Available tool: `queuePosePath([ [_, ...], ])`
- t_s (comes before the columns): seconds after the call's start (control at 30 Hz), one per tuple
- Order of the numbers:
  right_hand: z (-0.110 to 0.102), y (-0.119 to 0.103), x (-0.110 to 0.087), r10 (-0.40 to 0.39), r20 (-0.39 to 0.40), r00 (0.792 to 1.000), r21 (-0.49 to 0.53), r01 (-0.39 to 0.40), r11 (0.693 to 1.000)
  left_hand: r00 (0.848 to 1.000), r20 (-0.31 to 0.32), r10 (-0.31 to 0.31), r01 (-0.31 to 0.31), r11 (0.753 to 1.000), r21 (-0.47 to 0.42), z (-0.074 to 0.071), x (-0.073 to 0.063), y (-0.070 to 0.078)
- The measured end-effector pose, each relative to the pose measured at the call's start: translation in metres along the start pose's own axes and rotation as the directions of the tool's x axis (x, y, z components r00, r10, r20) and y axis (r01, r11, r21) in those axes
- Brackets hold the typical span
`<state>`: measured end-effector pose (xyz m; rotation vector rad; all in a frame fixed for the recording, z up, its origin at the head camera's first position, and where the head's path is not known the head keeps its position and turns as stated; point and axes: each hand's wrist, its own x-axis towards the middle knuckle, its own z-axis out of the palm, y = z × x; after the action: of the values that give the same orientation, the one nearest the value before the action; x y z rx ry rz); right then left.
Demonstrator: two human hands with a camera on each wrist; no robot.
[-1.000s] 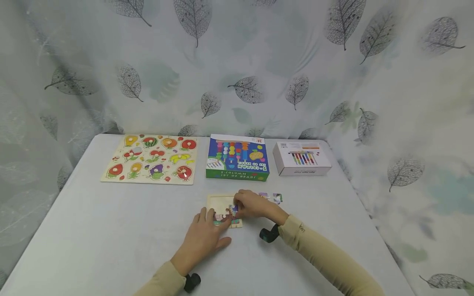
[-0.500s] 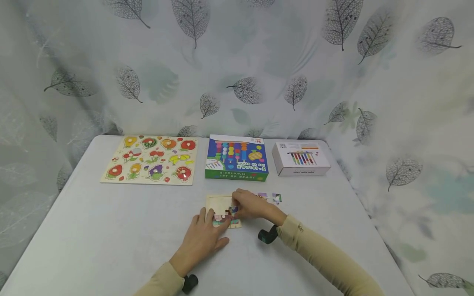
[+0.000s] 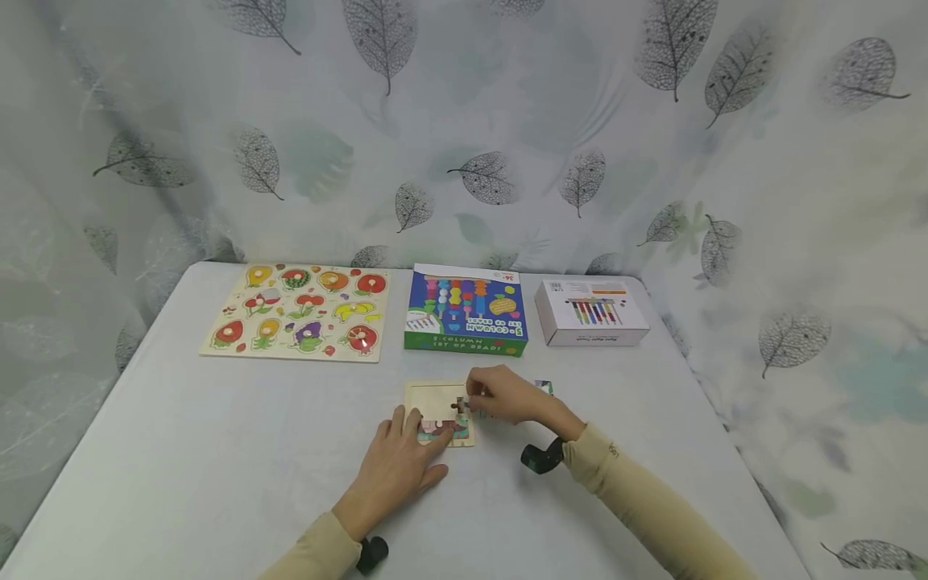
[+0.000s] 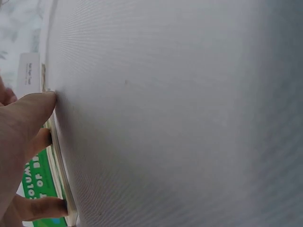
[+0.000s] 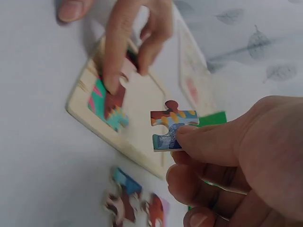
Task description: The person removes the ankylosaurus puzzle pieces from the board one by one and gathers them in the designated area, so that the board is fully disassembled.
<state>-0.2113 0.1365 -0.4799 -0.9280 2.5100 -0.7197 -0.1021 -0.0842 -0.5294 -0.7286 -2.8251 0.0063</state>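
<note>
My right hand (image 3: 507, 395) pinches a jigsaw piece (image 5: 165, 118) between thumb and fingers, held above the right side of a small wooden puzzle tray (image 3: 428, 396). The piece is blue, brown and yellow, with a rounded knob. My left hand (image 3: 395, 463) lies at the tray's near left, its fingers stretched out over the frame and touching the joined pieces (image 5: 113, 101) along the near side. Those joined pieces show teal, brown and pink. Bare wood shows across the far part of the tray. In the left wrist view, fingertips (image 4: 52, 208) rest at the tray's edge.
Loose jigsaw pieces (image 5: 125, 201) lie on the white table right of the tray, partly hidden by my right hand in the head view. Behind stand a fruit puzzle board (image 3: 297, 312), a blue and green bead-set box (image 3: 464, 310) and a white box (image 3: 590, 312).
My right hand has drawn back slightly right from the joined pieces with the jigsaw piece, covering more of the loose pieces. My left hand stays in place.
</note>
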Motion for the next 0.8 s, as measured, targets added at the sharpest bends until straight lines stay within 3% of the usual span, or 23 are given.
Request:
queuePosePath([
  [0.2, -0.023, 0.018, -0.030, 0.093, -0.049, 0.994, 0.093, -0.088, 0.992, 1.000, 0.029, -0.003, 0.004, 0.999, -0.034, -0.001, 0.000, 0.000],
  [0.33, -0.031, 0.036, -0.052, 0.152, -0.088, 0.985, 0.088, -0.144, 0.986, 1.000, 0.029, -0.005, 0.007, 0.999, -0.054, 0.000, -0.001, 0.000],
  [0.53, -0.035, 0.056, -0.073, 0.231, -0.115, 0.966, 0.085, -0.222, 0.971, 0.998, 0.061, -0.017, 0.021, 0.997, -0.074, -0.002, -0.001, 0.001],
  [0.8, -0.032, 0.069, -0.091, 0.269, -0.112, 0.957, 0.110, -0.257, 0.960, 0.996, 0.090, -0.015, 0.023, 0.996, -0.085, -0.003, 0.000, 0.002],
])
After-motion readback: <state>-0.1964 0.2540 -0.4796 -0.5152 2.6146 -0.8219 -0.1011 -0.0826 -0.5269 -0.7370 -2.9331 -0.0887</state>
